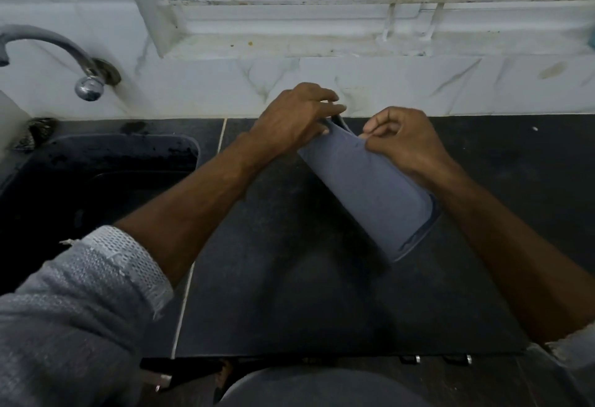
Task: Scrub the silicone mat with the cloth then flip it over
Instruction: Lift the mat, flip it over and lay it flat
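Observation:
A grey-blue silicone mat (367, 191) is curled into a loose roll above the dark countertop (289, 294), slanting from the far middle toward the near right. My left hand (296, 117) holds the roll's far end, its fingers stretched over the top edge. My right hand (402, 139) pinches the mat's edge at the same far end with curled fingers. No cloth is in view.
A black sink (80, 187) lies at the left, with a curved metal tap (48, 49) on the white tiled wall above it. A window sill (322, 43) runs along the back. The counter's front edge is near my body.

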A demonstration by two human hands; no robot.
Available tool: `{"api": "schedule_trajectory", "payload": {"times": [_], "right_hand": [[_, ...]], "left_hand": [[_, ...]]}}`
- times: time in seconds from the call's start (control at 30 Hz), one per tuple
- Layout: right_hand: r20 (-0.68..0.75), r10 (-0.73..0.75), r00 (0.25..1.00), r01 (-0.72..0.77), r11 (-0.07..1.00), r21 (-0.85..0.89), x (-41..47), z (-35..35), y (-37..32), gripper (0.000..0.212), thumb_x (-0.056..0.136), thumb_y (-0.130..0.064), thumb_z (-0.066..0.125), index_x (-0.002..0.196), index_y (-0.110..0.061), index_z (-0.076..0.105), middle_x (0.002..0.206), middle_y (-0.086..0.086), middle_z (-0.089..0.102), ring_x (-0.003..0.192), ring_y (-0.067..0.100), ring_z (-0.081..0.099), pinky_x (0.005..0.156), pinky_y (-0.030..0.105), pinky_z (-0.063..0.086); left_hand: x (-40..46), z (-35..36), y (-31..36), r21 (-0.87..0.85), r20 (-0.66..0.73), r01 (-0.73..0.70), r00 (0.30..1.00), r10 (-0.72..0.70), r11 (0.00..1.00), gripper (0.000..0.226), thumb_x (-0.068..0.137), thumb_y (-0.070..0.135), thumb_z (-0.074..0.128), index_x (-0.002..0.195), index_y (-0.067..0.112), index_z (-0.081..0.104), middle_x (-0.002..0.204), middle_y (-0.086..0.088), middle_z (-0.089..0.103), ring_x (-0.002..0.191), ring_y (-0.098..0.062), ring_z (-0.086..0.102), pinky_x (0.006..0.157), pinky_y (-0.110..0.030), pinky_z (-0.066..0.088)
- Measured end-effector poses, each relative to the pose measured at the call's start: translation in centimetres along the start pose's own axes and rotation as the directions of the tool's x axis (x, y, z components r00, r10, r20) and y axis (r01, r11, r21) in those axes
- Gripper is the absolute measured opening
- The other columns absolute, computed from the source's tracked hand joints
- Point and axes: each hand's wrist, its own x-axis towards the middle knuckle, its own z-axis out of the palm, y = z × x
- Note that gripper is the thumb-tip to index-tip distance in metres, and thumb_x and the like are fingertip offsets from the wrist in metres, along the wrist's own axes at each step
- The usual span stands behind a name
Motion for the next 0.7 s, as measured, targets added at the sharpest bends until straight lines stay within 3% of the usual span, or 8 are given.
{"api": "schedule_trajectory", "payload": {"times": [0.13,0.2,0.27,0.37,0.7], "right_hand": [[0.110,-0.101,0.989,0.107,0.993,-0.050,0.6,0.1,-2.1,0.015,0.074,0.001,0.069,0.088,-0.005,0.067,0.087,0.008,0.072,0.082,0.015,0.068,0.075,0.022,0.054],[0.160,-0.154,0.975,0.167,0.983,-0.071,1.0,0.7,-3.2,0.014,0.074,0.001,0.068,0.086,-0.006,0.067,0.087,0.008,0.072,0.082,0.017,0.068,0.074,0.024,0.054],[0.219,-0.201,0.955,0.222,0.972,-0.077,1.4,1.6,-4.1,0.014,0.073,0.002,0.067,0.085,-0.006,0.067,0.087,0.009,0.071,0.083,0.020,0.068,0.076,0.028,0.055],[0.307,-0.245,0.920,0.277,0.959,-0.064,1.9,3.3,-5.0,0.016,0.073,0.006,0.065,0.084,-0.005,0.066,0.088,0.010,0.071,0.084,0.022,0.068,0.078,0.034,0.056],[0.505,-0.302,0.809,0.394,0.915,-0.083,3.8,9.6,-6.4,0.016,0.076,0.004,0.066,0.083,-0.010,0.068,0.088,0.002,0.071,0.075,0.009,0.065,0.071,0.020,0.053]], "left_hand": [[-1.5,-1.1,-1.3,0.114,0.011,-0.048,0.999,0.047,0.992,0.049,0.092,0.032,0.058,0.139,0.021,0.050,0.149,-0.005,0.042,0.136,-0.026,0.038,0.109,-0.044,0.032],[-2.6,-1.5,-1.9,0.104,-0.012,-0.047,0.999,0.048,0.994,0.043,0.093,0.035,0.054,0.131,0.018,0.059,0.139,-0.006,0.053,0.129,-0.026,0.047,0.107,-0.040,0.032],[-4.0,-1.9,-2.7,0.085,-0.036,0.005,0.999,-0.002,0.996,0.036,0.093,0.034,0.052,0.118,0.014,0.068,0.122,-0.009,0.066,0.113,-0.028,0.058,0.104,-0.038,0.031],[-6.5,-2.6,-3.9,0.091,-0.022,0.105,0.994,-0.103,0.990,0.028,0.095,0.030,0.054,0.111,0.015,0.072,0.113,-0.008,0.070,0.103,-0.028,0.062,0.104,-0.036,0.031],[-13.4,-3.1,-5.3,-0.004,0.027,0.319,0.947,-0.319,0.948,0.022,0.093,0.025,0.058,0.103,0.013,0.072,0.104,-0.011,0.068,0.095,-0.030,0.061,0.078,-0.038,0.045]]}}
